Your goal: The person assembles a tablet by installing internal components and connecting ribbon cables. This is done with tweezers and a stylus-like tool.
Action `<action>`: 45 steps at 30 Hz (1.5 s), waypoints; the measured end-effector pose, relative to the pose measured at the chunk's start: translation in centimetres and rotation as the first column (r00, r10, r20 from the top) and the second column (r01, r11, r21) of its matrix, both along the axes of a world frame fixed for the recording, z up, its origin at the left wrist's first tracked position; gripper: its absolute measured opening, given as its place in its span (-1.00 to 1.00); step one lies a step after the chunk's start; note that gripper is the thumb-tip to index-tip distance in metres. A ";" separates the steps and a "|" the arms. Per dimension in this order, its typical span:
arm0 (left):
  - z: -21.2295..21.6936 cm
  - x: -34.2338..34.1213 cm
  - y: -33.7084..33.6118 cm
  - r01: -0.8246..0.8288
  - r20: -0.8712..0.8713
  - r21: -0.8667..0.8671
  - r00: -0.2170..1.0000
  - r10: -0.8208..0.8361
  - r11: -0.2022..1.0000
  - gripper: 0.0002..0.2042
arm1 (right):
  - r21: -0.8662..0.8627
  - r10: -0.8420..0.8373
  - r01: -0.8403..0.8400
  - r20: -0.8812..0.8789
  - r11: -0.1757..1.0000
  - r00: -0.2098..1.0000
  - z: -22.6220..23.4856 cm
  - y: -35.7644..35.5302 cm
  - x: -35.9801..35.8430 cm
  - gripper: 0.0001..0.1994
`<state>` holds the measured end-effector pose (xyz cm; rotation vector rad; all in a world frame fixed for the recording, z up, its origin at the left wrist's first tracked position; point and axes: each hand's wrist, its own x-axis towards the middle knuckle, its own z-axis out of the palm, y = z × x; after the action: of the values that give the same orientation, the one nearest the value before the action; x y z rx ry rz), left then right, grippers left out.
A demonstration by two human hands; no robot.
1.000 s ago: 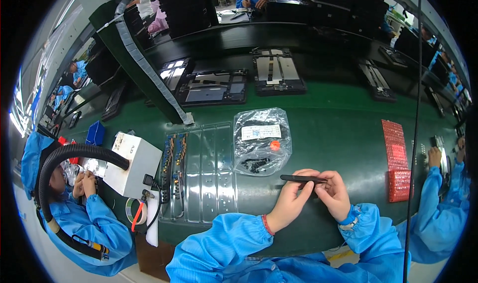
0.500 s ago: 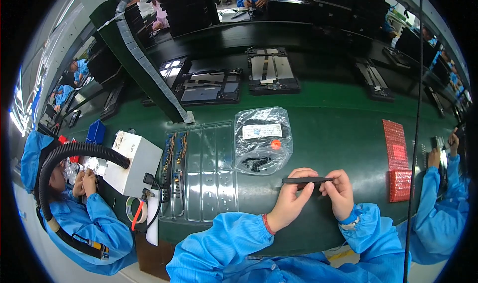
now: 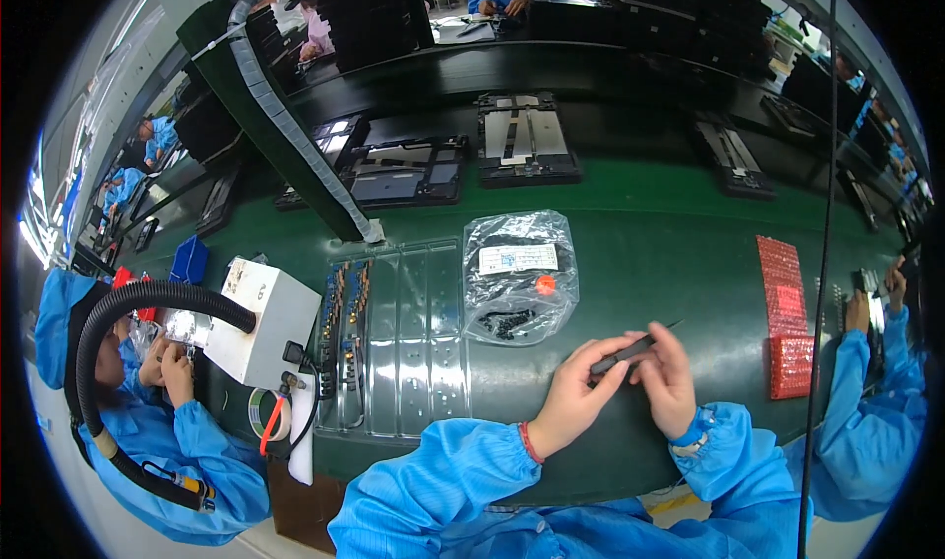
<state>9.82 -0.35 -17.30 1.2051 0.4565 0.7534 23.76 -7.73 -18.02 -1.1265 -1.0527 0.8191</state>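
Note:
Both my hands are over the green bench right of the middle, around a pair of slim black tweezers (image 3: 622, 354). My left hand (image 3: 573, 397) is closed on their thicker end, thumb along the near side. The fingers of my right hand (image 3: 669, 382) are bent round the tweezers farther up, partly hiding them. The thin tip points up and to the right beyond these fingers. Just past my hands lies a clear plastic bag (image 3: 520, 279) of black parts, with a white label and an orange sticker.
Left of the bag lies a clear compartment tray (image 3: 413, 338) with rows of small circuit strips (image 3: 345, 313). A white box (image 3: 264, 323) with a black hose stands farther left. Red bubble wrap (image 3: 787, 313) lies right. Opened tablet-like devices (image 3: 530, 141) line the far belt. Co-workers sit either side.
The tweezers have turned from lying level to slanting up to the right, their thin tip now showing. My right fingers have shifted on them. The devices on the far belt have moved slightly left.

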 end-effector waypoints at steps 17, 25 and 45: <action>-0.3 -0.6 -1.4 0.022 -0.116 0.440 0.993 0.032 0.898 -0.65 | 0.093 -0.387 0.464 -0.425 0.881 0.819 0.4 4.3 5.1 -0.84; 0.0 -0.8 -0.8 0.103 -0.107 0.463 0.992 -0.060 0.881 -0.58 | -0.338 -0.529 0.442 -0.725 0.831 0.441 0.0 13.0 18.8 -0.73; 0.2 -0.9 -0.8 0.061 -0.023 0.548 0.998 -0.058 0.834 -0.71 | -0.411 -0.530 0.342 -0.731 0.845 0.430 3.4 18.8 18.7 -0.48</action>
<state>8.93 -1.13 -17.08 1.7527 0.2023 0.8576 42.44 11.05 -14.66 -0.9276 0.1639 0.8846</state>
